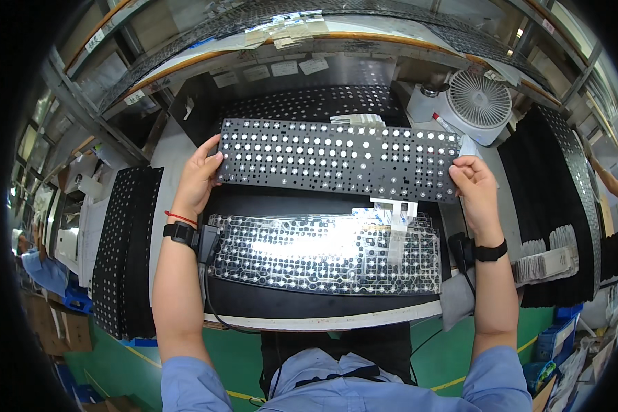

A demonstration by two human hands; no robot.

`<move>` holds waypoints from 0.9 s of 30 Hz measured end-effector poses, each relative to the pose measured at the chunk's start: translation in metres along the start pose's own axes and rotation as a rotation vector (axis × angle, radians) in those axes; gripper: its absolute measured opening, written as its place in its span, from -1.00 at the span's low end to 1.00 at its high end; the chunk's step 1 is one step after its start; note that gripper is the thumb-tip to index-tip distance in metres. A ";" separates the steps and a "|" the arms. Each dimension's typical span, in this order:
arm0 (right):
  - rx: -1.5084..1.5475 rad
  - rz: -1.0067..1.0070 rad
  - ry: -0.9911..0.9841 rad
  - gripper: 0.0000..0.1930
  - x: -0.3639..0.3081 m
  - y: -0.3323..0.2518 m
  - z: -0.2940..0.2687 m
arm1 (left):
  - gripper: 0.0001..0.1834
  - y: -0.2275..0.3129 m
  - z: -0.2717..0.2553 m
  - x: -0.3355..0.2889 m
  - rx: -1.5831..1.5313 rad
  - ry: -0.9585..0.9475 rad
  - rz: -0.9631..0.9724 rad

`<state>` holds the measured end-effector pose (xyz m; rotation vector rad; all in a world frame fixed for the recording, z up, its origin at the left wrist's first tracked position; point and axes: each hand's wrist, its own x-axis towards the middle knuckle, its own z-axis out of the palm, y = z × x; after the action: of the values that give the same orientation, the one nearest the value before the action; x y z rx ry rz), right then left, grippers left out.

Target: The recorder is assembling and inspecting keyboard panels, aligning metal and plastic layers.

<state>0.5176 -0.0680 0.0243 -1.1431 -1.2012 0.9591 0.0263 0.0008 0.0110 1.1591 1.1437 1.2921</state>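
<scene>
A long black perforated keyboard plate [302, 161] with rows of white dots is raised above the bench, its broad face toward me. My left hand [202, 170] is closed on its left end, thumb on the near face. My right hand [474, 180] pinches its right end in the same way. On the black work surface below lies a clear keyboard membrane [309, 257] with printed traces, glaring brightly in the middle. A pale tail strip [397, 237] runs over its upper right part, reaching up to the plate's lower edge. Whether it joins the plate I cannot tell.
Stacked dotted black plates [120, 254] stand at the left, and another dark stack [549, 172] at the right. A bundle of pale strips [546, 261] lies on the right stack. A white fan [479, 99] sits at the back right. Another person's arm [614, 185] shows far right.
</scene>
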 end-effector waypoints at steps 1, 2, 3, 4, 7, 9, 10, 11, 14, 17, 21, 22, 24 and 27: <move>-0.005 -0.001 -0.002 -0.91 -0.001 0.001 0.001 | -0.80 0.000 0.002 0.000 0.033 -0.001 -0.012; -0.007 -0.004 -0.007 -0.89 -0.001 0.000 0.003 | -0.80 -0.003 -0.006 0.003 0.065 -0.027 -0.034; -0.010 -0.008 -0.014 -0.86 -0.001 -0.001 0.004 | -0.81 -0.006 -0.019 0.007 0.097 -0.053 -0.056; -0.027 -0.015 -0.019 -0.85 0.000 0.000 0.004 | -0.81 -0.011 -0.030 0.010 0.129 -0.079 -0.077; -0.065 -0.021 -0.021 -0.83 0.000 0.003 0.001 | -0.85 -0.010 -0.023 0.009 0.109 -0.090 -0.115; -0.061 -0.016 -0.019 -0.83 -0.002 -0.001 0.004 | -0.87 -0.009 -0.018 0.006 0.125 -0.056 -0.119; -0.054 -0.023 -0.017 -0.82 -0.002 0.000 0.005 | -0.88 -0.007 -0.015 0.004 0.133 -0.039 -0.121; -0.049 -0.030 -0.014 -0.82 -0.002 0.000 0.005 | -0.87 -0.005 -0.012 0.003 0.164 -0.023 -0.131; -0.055 -0.037 -0.010 -0.81 -0.003 -0.001 0.004 | -0.86 -0.003 -0.008 0.003 0.164 -0.006 -0.129; -0.004 0.015 -0.016 -0.79 -0.003 -0.007 0.006 | -0.84 -0.007 -0.019 0.007 0.007 -0.023 -0.073; -0.057 0.116 -0.040 -0.76 -0.005 -0.012 0.008 | -0.71 -0.015 -0.036 0.015 -0.139 -0.008 -0.016; -0.119 0.149 -0.066 -0.76 -0.005 -0.012 0.008 | -0.67 -0.020 -0.039 0.017 -0.154 0.057 0.001; -0.247 0.217 -0.111 -0.76 -0.007 -0.008 0.005 | -0.52 -0.016 -0.027 0.016 -0.176 0.149 0.010; -0.472 0.388 -0.271 -0.76 -0.010 -0.008 0.006 | -0.54 -0.009 -0.016 0.011 -0.229 0.166 -0.004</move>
<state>0.5102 -0.0779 0.0302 -1.7060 -1.5059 1.1842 0.0105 0.0121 0.0011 0.8949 1.0825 1.4954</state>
